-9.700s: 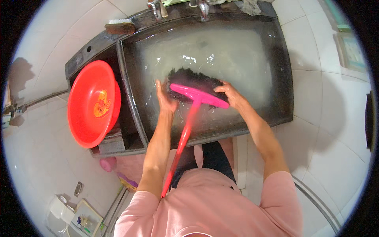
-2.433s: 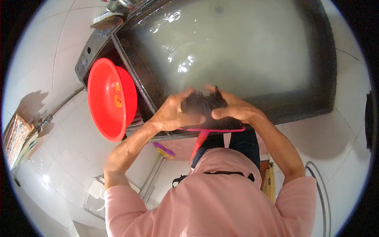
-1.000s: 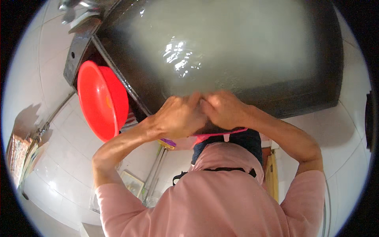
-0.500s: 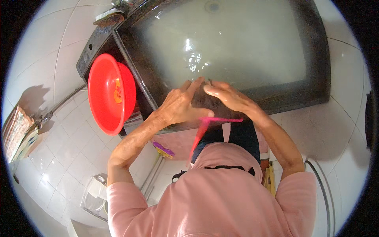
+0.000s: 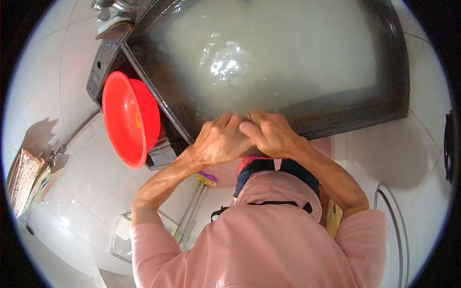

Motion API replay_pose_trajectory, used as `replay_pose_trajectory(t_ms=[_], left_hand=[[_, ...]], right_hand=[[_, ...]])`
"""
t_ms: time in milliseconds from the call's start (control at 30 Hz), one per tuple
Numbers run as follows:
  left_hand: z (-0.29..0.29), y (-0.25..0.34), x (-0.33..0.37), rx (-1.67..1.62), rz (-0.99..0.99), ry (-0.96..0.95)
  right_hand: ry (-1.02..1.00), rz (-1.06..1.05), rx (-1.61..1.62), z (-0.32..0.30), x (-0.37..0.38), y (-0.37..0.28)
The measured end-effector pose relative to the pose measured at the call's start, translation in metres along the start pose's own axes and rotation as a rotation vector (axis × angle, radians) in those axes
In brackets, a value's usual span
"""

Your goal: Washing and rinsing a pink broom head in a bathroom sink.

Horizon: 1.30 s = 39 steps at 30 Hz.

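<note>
Left hand [image 5: 222,140] and right hand [image 5: 274,135] have drawn together over the broom [image 5: 259,157]

Fingers that were spread are now curled in, the grip pressed around the broom's dark bristles, mostly hidden by knuckles. Wet bristles might slide free if the squeeze slackens, and drips could miss the sink [image 5: 355,113] because the broom hangs near its front edge. Its pink head shows just below the grip, toward the person's body.

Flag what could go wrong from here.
The left hand and right hand mostly hide the pink tool, so its slipping might go unnoticed. The tilted red basin seems to overhang the side compartment and could slide if bumped. Cloudy water in the sink might splash the nearby pink shirt.
</note>
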<state>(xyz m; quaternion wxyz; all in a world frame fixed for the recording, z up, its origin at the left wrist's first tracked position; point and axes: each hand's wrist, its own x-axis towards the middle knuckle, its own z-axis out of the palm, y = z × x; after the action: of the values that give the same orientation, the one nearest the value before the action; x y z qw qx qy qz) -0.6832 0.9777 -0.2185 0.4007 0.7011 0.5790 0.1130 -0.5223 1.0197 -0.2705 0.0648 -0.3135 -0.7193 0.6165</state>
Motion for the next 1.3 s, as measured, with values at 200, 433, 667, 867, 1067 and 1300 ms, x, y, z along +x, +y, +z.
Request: replay_pose_trajectory(t_ms=[200,433,667,867,1067,1300], left_hand=[[0.009,-0.013,0.004,0.007,-0.115,-0.104],[0.008,-0.029,0.013,0.077,0.185,-0.164],[0.017,-0.036,0.029,-0.142,-0.242,-0.214],[0.018,-0.038,0.038,-0.121,-0.353,-0.271],[0.017,-0.048,0.045,-0.285,-0.406,-0.339],[-0.005,-0.038,0.035,-0.707,-0.416,-0.415]], right_hand=[[0.004,-0.074,0.125,-0.001,0.015,0.008],[0.011,0.05,0.192,0.002,0.02,0.013],[-0.033,0.157,0.069,0.005,0.026,0.031],[-0.116,0.255,-0.051,0.007,0.033,0.037],[-0.089,0.254,-0.028,-0.002,0.03,0.043],[-0.033,0.161,0.2,-0.009,0.028,0.018]])
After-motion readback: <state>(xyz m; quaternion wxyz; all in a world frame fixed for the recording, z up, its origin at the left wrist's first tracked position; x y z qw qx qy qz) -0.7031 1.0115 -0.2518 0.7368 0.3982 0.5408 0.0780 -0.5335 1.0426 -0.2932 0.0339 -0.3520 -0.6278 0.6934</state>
